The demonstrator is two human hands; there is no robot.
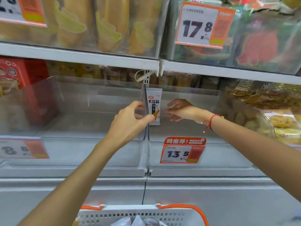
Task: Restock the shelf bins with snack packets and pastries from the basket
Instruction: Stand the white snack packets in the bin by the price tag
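Note:
A grey-white snack packet with black lettering stands upright against the divider between two clear shelf bins. My left hand pinches its lower left edge, thumb on the front and fingers curled behind. My right hand reaches into the right bin, its fingers loosely spread just right of the packet and holding nothing. The left bin holds nothing that I can see. At the bottom edge is the white basket with an orange handle and several packets inside.
An orange 13.5 price tag hangs on the right bin's front. Bins of pastries sit to the right, and a red box is at the left. The upper shelf carries bread bins and a 17.8 tag.

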